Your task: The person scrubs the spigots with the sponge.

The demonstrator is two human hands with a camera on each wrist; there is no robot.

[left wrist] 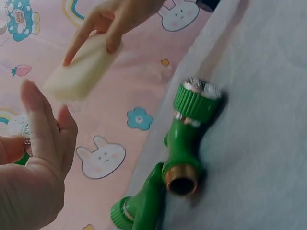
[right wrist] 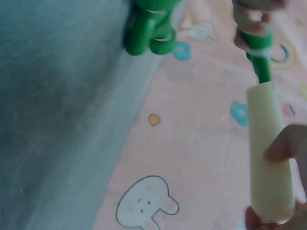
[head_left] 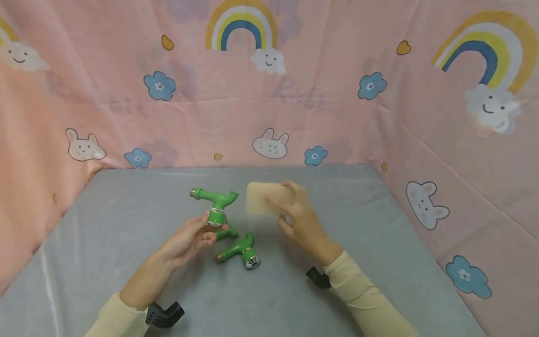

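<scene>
My left hand (head_left: 189, 243) grips a green tap (head_left: 218, 200) by its round knob, holding it up with the brass-ended inlet pointing left and the spout to the right. Between the thumb and fingers of my right hand (head_left: 304, 220) is a pale cream sponge (head_left: 260, 197), a thick rectangular block. It is just right of the raised tap's spout and apart from it in the head view. On the table below lie two more green taps; the nearer tap (head_left: 242, 250) shows a silver knob end, while the farther tap (head_left: 228, 233) is partly hidden by my left hand.
A grey cloth covers the table (head_left: 379, 262). Pink printed curtains (head_left: 337, 121) close off its back and sides. Black wrist mounts, one by the left sleeve (head_left: 164, 315) and one by the right sleeve (head_left: 318, 277), jut out low over the table.
</scene>
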